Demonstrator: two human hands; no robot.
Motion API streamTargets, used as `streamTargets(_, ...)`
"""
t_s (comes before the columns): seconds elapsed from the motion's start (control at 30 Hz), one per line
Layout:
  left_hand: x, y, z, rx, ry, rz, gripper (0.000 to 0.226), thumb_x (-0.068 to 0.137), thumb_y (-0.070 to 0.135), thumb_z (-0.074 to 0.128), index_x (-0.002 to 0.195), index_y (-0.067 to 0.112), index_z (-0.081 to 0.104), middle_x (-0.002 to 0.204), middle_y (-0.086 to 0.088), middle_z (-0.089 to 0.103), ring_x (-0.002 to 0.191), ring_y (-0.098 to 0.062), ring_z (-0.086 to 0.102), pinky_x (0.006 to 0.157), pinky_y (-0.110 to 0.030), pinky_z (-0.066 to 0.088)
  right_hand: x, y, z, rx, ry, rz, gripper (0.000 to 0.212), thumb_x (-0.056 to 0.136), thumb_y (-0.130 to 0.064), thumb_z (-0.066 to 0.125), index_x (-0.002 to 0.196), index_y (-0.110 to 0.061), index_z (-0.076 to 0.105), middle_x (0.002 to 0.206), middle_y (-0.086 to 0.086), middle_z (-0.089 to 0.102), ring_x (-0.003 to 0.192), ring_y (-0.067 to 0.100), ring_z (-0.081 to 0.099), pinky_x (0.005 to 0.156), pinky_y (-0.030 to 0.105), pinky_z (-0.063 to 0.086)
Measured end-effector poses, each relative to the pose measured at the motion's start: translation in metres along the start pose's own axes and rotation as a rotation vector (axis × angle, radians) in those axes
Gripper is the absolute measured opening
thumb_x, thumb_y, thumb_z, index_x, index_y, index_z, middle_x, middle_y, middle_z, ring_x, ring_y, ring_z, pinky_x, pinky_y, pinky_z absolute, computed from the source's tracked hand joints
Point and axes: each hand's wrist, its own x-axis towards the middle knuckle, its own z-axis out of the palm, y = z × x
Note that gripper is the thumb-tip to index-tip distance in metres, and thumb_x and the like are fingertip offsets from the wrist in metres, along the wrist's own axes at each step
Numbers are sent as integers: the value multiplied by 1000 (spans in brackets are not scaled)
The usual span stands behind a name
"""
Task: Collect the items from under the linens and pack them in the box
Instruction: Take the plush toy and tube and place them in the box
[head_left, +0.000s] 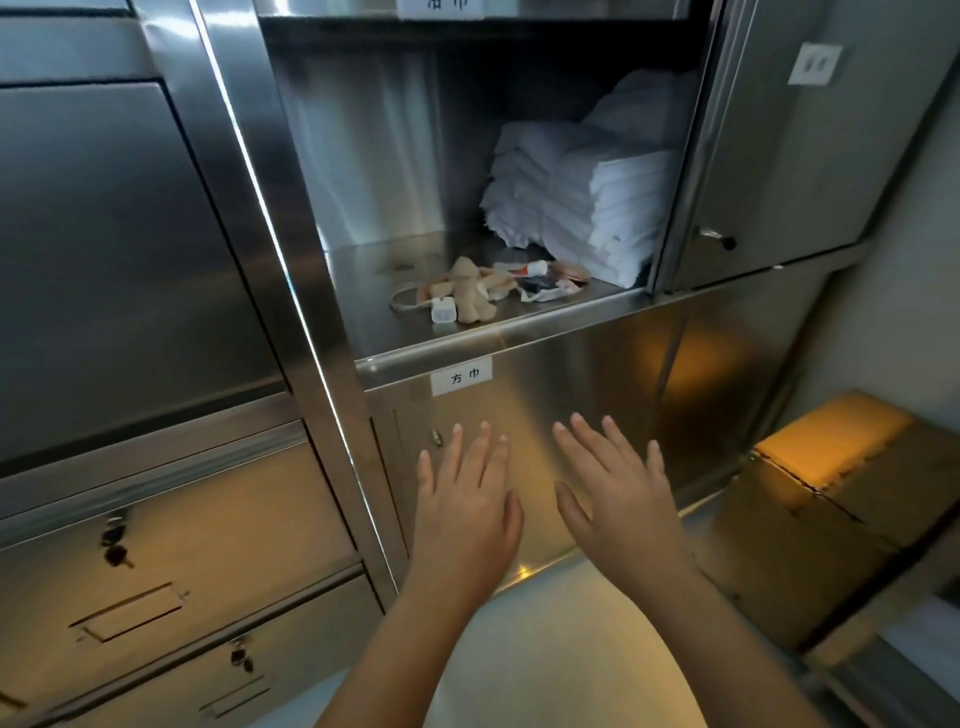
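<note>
Left hand (462, 499) and right hand (618, 499) hover side by side before the lower steel door (597, 374), fingers straight and spread, holding nothing; above, on the stainless steel shelf (374, 291), the heap of small items (498, 286) — beige plush toy (470, 293), white plug with cable (444, 313) — lies exposed just beside the stacked white folded linens (587, 202); best scoop it two-handed, cable gathered in, then down to the brown cardboard box (841, 499) — its flaps look closed.

Steel shelf (363, 270) carries folded linens (587, 202) and small items (483, 291)
</note>
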Motion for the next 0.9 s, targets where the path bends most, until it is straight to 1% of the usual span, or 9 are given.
streamTargets(0.13,33,-4,23,-9,-35,25,54,97,31,37,147,20,21,156,0,15,144,-20,0,108,-40,-11,23,24,12,2,2,14,55,84,-23,66,135,-17,47,140,6,47,134,31,35,106,56,19)
streamTargets(0.23,69,-11,42,-24,-31,41,54,98,34,31,148,22,13,157,2,7,143,-17,-7,106,-37,-16,53,38,22,-26,-6,23,54,91,-29,56,141,-22,37,148,1,36,140,25,24,107,47,5)
streamTargets(0.33,109,-25,56,-35,-21,64,54,98,33,31,148,21,13,157,0,8,143,-17,-5,106,-36,-15,93,46,32,-30,-15,22,54,93,-30,50,144,-24,31,151,-1,29,142,22,17,110,47,4)
streamTargets(0.53,184,-63,66,-55,41,41,50,93,23,47,141,13,36,150,-7,31,142,-26,16,108,-44,-3,176,46,52,-40,24,-10,54,85,-22,64,136,-16,46,141,6,45,134,31,36,105,56,19)
streamTargets(0.63,209,-82,77,-32,39,20,51,94,25,45,142,16,34,152,-5,27,143,-24,12,109,-42,-4,203,48,71,-30,-11,-27,55,93,-29,51,144,-23,31,151,-1,29,142,23,18,109,46,2)
streamTargets(0.67,215,-87,80,-33,38,11,51,93,25,46,142,15,34,152,-6,28,143,-24,13,109,-42,-4,211,50,77,-27,-15,-41,55,93,-30,50,144,-24,30,152,-1,27,143,22,15,110,46,2)
streamTargets(0.73,224,-95,83,-39,24,-7,51,92,23,49,141,13,36,150,-7,31,142,-27,17,108,-44,-3,225,52,86,-12,-30,-58,55,90,-26,56,141,-20,37,149,3,34,141,26,22,110,53,10)
streamTargets(0.8,234,-102,86,-14,-3,-36,53,94,26,45,144,16,30,153,-4,25,143,-24,10,107,-41,-9,239,53,92,6,-18,-68,55,86,-22,63,137,-16,44,144,8,42,137,31,30,107,58,18)
streamTargets(0.9,249,-115,96,21,5,-59,55,95,29,38,146,21,21,156,1,13,143,-19,-1,106,-37,-16,262,57,104,1,-59,-101,54,92,-31,52,143,-22,34,151,2,30,141,24,19,111,52,8)
